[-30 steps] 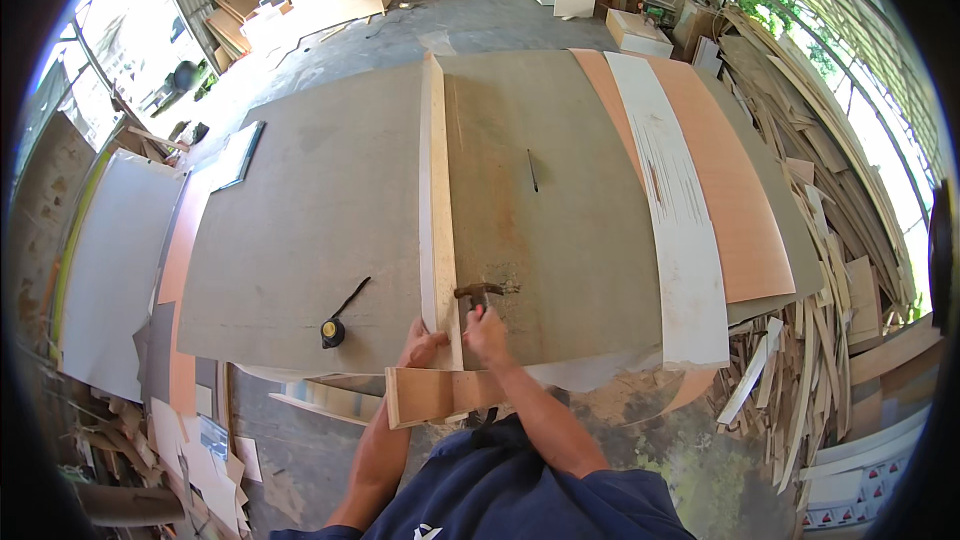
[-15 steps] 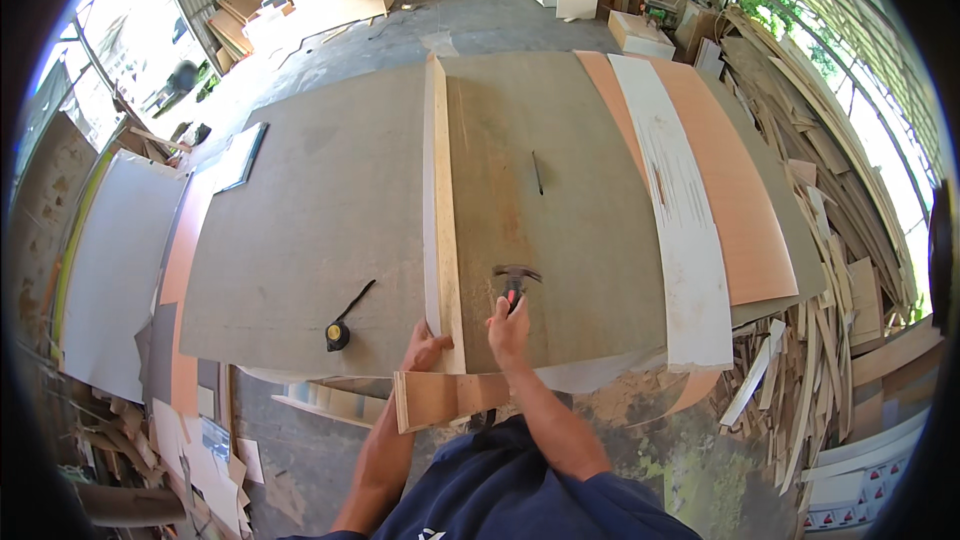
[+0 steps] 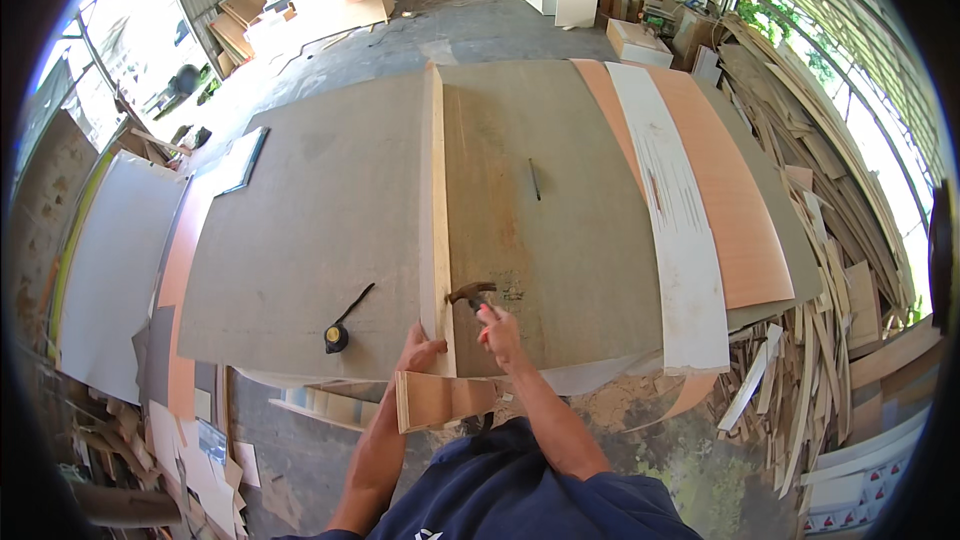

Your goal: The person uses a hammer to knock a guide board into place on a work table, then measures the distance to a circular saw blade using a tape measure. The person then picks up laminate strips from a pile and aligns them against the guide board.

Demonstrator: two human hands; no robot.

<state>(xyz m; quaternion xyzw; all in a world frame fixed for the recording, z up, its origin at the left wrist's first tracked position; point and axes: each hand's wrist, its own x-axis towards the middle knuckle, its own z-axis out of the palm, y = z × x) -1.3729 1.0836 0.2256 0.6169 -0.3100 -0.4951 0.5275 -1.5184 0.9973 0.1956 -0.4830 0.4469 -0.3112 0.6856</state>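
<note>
Right fingers (image 3: 498, 328) are gripping a dark-metal, red-handled claw hammer (image 3: 471, 292), head lying beyond them; left fingers (image 3: 432, 347) are holding a long, straight, pale wooden board (image 3: 439, 190), stretching ahead.

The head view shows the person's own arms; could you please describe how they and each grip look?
The left grip and right grip are bare hands without gloves. The forearms are bare too. The dark navy top has a right sleeve stopping above the forearm and a small white marking.

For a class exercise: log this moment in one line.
left hand: on long board, near end | right hand: gripping hammer, head close to board | left of board: tape measure | right of board: dark rod
</note>
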